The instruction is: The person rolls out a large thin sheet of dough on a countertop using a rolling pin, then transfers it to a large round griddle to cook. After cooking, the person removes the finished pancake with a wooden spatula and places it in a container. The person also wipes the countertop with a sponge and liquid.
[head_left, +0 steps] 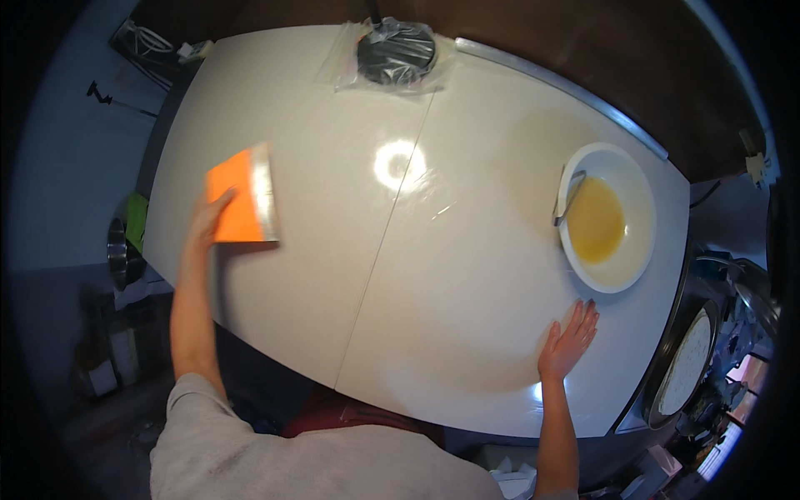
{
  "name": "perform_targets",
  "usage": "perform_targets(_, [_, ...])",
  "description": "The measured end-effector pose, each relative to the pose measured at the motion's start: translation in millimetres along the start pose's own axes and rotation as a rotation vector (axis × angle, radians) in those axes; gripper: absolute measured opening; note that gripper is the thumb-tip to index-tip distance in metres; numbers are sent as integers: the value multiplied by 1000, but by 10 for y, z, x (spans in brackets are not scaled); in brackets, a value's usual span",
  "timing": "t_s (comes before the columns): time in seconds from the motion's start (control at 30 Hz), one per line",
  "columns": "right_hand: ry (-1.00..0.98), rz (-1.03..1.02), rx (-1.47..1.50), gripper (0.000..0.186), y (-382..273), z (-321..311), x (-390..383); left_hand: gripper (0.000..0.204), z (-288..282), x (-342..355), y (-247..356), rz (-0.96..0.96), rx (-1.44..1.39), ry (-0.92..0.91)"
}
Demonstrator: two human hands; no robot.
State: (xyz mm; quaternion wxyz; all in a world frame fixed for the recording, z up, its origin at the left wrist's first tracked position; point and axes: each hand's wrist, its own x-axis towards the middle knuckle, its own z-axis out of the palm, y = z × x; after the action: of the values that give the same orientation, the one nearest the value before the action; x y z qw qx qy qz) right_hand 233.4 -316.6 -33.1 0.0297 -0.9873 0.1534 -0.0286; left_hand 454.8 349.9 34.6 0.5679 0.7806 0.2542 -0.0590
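On the left of the pale tabletop, my left hand grips a flat orange rectangle with a silvery strip along its right edge. My thumb lies across its face, the other fingers are hidden, and motion blurs it a little, so its kind is unclear. My right hand is open, palm down with fingers stretched out, at the table's right side. Just beyond its fingertips stands a white bowl holding yellowish liquid. A metal utensil leans over the bowl's left rim.
A dark round object wrapped in clear plastic sits at the far edge. Beside it runs a metal strip. Past the right edge is a round pan with a whitish surface. Metal bowls stand off the left edge.
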Motion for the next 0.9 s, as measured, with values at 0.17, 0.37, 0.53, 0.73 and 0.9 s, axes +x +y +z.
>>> perform_targets(0.17, [23, -18, -5, 59, -9, -3, 5, 48, -1081, -209, -542, -132, -10, 232])
perform_targets(0.37, [30, -5, 19, 59, -5, -9, 11, 44, 914, 241, -18, 7, 12, -99])
perform_targets(0.53, [36, 12, -6, 59, 0, 10, 18, 59, 2933, -210, 592, 187, 459, -206])
perform_targets(0.73, [64, -9, 8, 60, 58, 56, 6, 62, 2935, -557, 323, 250, 242, -281])
perform_targets(0.9, [79, -21, -70, 61, 143, 174, 23, 48, -492, -762, -708, 77, -119, 86])
